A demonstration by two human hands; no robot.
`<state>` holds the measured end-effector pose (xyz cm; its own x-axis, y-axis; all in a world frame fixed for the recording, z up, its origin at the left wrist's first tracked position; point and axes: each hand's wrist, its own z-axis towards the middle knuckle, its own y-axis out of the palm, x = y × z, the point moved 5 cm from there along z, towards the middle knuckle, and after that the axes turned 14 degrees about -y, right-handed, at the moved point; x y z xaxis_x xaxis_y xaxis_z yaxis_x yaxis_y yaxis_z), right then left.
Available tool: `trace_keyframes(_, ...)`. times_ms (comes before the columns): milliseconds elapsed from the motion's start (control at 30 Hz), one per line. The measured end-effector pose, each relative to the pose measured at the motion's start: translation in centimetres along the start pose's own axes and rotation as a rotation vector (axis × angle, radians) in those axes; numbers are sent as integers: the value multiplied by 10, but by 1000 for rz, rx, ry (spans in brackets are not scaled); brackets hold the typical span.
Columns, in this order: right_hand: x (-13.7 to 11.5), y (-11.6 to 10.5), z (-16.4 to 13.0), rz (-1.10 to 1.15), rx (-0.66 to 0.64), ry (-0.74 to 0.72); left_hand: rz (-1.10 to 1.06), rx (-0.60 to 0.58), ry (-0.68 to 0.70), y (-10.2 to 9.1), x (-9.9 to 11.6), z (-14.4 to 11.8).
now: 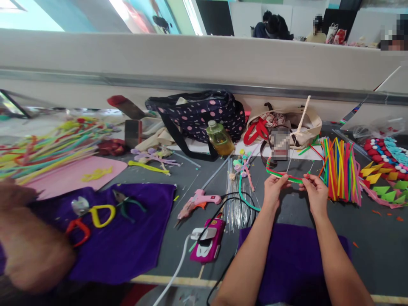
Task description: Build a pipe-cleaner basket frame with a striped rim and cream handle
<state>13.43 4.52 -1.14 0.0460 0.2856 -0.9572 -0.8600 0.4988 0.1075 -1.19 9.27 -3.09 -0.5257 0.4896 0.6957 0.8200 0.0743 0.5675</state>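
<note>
My left hand (274,187) and my right hand (315,190) are held close together over the grey table (366,229). Between their fingertips they pinch a red and green pipe cleaner (280,174) that curves away to the left. A thin wire stem (296,136) with a white wrapped top rises from the pinched spot toward the bags. A bundle of bright pipe cleaners (339,174) lies just right of my right hand. A purple cloth (296,259) lies under my forearms.
A pink glue gun (199,199), a pink phone (208,244) and thin wires (234,195) lie to the left. Pliers and scissors (95,212) rest on another purple cloth. A dotted bag (197,114), a yellow bottle (219,138) and a blurred arm (28,238) are nearby.
</note>
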Motion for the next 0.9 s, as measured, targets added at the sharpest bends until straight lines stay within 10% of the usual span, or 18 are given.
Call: trace_keyframes(900, 18, -26, 17, -143, -28, -7, -12, -100, -23, -5, 4, 2)
